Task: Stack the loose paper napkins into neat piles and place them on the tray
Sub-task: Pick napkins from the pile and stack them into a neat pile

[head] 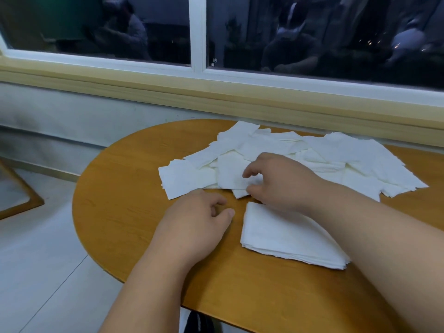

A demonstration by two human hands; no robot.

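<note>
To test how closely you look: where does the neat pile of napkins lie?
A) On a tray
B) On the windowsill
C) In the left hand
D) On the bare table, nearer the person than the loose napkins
D: the neat pile sits straight on the table, in front of the loose napkins; no tray is in view.

No readable text for you here: loose napkins (300, 152) show no print; two tiny marks on the window glass (213, 62) by the white frame (198, 32), too small to read
</note>
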